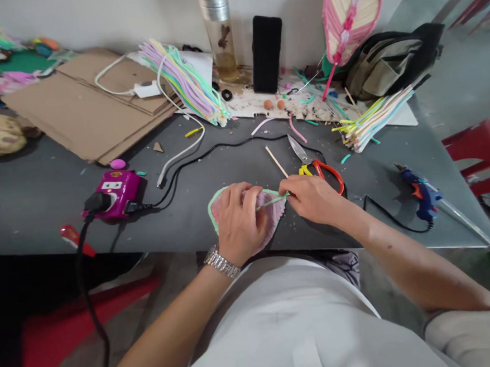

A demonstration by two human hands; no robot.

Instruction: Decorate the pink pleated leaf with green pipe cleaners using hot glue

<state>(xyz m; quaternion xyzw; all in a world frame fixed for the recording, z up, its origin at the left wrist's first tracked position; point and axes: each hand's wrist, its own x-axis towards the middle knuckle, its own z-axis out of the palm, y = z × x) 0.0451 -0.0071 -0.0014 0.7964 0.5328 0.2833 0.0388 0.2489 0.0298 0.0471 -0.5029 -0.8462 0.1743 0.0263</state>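
Observation:
A leaf-shaped piece of pink straws with a green rim (272,218) lies on the grey table (40,203) near its front edge. My left hand (241,220), a metal watch on its wrist, lies curled over the piece and presses it down. My right hand (311,198) pinches a thin green straw (271,202) that runs across the piece to my left fingers. A wooden stick (276,161) lies just beyond my hands. Red and yellow scissors (317,167) rest beside my right hand.
A blue glue gun (419,191) lies at the right with its black cord. A purple power strip (117,193) sits at the left. Straw bundles (190,84) (372,120), cardboard (84,105), a bottle (220,31), a black phone (266,53) and a finished pink leaf (348,14) stand behind.

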